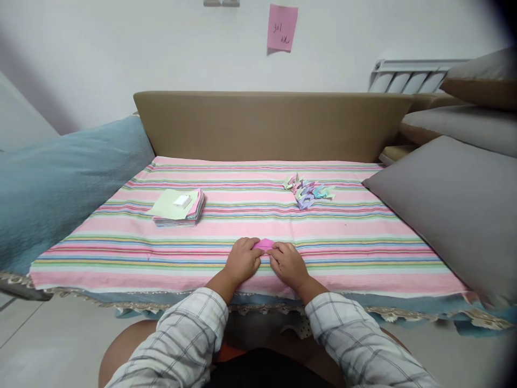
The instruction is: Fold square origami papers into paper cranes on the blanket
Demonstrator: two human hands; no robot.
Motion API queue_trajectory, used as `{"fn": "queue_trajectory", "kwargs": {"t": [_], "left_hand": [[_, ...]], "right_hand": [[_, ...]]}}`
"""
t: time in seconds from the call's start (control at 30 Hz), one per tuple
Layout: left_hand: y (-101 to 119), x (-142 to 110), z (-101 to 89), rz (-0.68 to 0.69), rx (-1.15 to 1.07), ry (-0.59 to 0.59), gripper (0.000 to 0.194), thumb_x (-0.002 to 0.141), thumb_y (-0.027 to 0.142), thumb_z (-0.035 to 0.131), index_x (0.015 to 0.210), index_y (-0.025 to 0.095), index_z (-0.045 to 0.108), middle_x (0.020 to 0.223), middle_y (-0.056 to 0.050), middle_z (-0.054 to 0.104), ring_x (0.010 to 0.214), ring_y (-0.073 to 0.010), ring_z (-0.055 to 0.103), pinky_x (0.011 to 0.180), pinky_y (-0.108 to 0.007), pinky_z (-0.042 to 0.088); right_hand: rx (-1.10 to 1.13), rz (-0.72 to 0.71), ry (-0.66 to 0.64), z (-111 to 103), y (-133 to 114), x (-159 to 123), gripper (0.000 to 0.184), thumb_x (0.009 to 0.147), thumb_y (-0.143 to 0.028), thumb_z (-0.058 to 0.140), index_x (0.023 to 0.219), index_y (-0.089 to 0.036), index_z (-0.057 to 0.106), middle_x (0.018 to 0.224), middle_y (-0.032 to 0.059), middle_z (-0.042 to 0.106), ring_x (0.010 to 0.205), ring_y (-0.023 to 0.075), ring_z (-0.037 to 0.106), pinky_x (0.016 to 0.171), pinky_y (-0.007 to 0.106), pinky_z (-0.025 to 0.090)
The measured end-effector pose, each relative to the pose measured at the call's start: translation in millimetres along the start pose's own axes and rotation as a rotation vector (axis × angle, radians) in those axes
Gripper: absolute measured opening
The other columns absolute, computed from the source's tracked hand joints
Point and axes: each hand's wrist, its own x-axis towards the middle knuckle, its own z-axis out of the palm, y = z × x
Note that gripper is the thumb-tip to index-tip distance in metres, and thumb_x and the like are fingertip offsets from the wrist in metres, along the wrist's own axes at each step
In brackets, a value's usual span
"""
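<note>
A small folded piece of bright pink paper [264, 244] lies low over the striped cloth [242, 215], pinched between both hands. My left hand [244, 257] grips its left end, the thumb and fingers closed on the edge. On the opposite end my right hand [287, 263] does the same, with the fingertips of the two hands close together. The paper's middle shows between them; its ends are hidden under the fingers.
Toward the left sits a stack of coloured paper sheets [177, 220] with a small white object [182, 201] on top. Several folded paper pieces [307, 192] are heaped at right. A grey cushion [448, 215] borders the right side, a blue-covered armrest [72, 183] the left.
</note>
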Motion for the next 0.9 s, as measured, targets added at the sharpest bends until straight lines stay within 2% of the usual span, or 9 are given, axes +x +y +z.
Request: {"fn": "queue_trajectory", "kwargs": {"t": [0.3, 0.5, 0.63, 0.73, 0.9], "left_hand": [[1, -10, -2.3, -0.030, 0.001, 0.105, 0.029, 0.070, 0.011, 0.055, 0.092, 0.023, 0.071, 0.123, -0.009, 0.051, 0.107, -0.0259, 0.047, 0.091, -0.044, 0.042], [6, -9, -4.4, -0.075, 0.033, 0.091, 0.024, 0.066, 0.012, 0.057, 0.083, 0.022, 0.072, 0.120, -0.009, 0.054, 0.105, -0.0274, 0.047, 0.090, -0.044, 0.043], [3, -12, -2.9, -0.081, -0.010, 0.152, 0.028, 0.069, 0.010, 0.054, 0.089, 0.022, 0.071, 0.117, -0.009, 0.056, 0.104, -0.0254, 0.049, 0.090, -0.044, 0.043], [2, -13, -1.3, -0.084, 0.005, 0.194, 0.025, 0.070, 0.010, 0.054, 0.086, 0.021, 0.071, 0.115, -0.009, 0.056, 0.103, -0.0254, 0.049, 0.090, -0.044, 0.042], [5, -13, -3.2, -0.111, 0.044, 0.192, 0.021, 0.070, 0.011, 0.054, 0.081, 0.020, 0.069, 0.107, -0.010, 0.058, 0.099, -0.0251, 0.049, 0.088, -0.043, 0.043]], "right_hand": [[0.009, 0.008, -0.006, -1, 0, 0, 0.019, 0.084, -0.018, 0.051, 0.096, -0.019, 0.066, 0.094, 0.0072, 0.058, 0.089, 0.0208, 0.049, 0.082, 0.035, 0.041], [0.009, 0.004, 0.004, -1, -1, 0, 0.020, 0.085, -0.018, 0.050, 0.096, -0.020, 0.066, 0.095, 0.0074, 0.058, 0.089, 0.0209, 0.049, 0.082, 0.035, 0.041], [0.007, 0.009, -0.008, -2, -2, 0, 0.019, 0.085, -0.019, 0.050, 0.096, -0.020, 0.066, 0.094, 0.0072, 0.058, 0.088, 0.0209, 0.049, 0.081, 0.035, 0.041], [0.017, 0.012, -0.004, -2, -2, 0, 0.019, 0.085, -0.018, 0.050, 0.096, -0.020, 0.066, 0.094, 0.0069, 0.058, 0.088, 0.0207, 0.049, 0.081, 0.035, 0.041], [0.008, 0.009, 0.007, -1, -1, 0, 0.020, 0.085, -0.018, 0.050, 0.096, -0.020, 0.066, 0.094, 0.0066, 0.058, 0.089, 0.0198, 0.049, 0.081, 0.034, 0.041]]}}
